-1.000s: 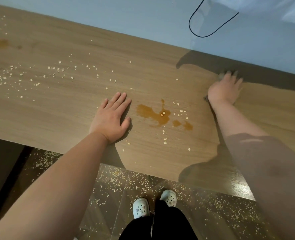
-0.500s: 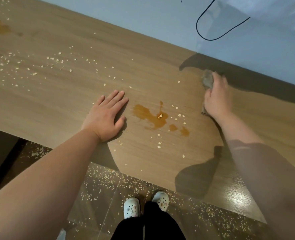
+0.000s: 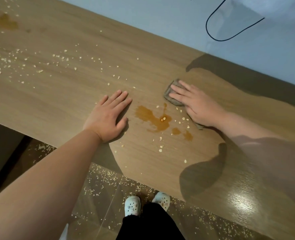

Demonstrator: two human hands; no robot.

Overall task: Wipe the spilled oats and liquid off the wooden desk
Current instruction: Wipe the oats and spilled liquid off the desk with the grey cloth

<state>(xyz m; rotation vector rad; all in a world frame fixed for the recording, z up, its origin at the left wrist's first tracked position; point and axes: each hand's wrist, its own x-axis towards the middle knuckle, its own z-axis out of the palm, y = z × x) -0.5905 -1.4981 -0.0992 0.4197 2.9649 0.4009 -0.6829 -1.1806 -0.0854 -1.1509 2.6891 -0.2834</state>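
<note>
Between my right hand [image 3: 200,108] and my flat left hand [image 3: 108,116] only the brown puddle [image 3: 153,118] and loose oats [image 3: 183,118] lie low on the desk [image 3: 56,104], while the wall [image 3: 160,23] blocks everything beyond my fingertips.

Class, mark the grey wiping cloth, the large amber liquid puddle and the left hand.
grey wiping cloth [image 3: 174,101]: head view, exposed lower edge.
large amber liquid puddle [image 3: 152,118]: head view, its middle.
left hand [image 3: 107,118]: head view, back of the hand.

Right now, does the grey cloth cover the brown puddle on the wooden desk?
No, the grey cloth lies beside the fully exposed brown puddle.
</note>
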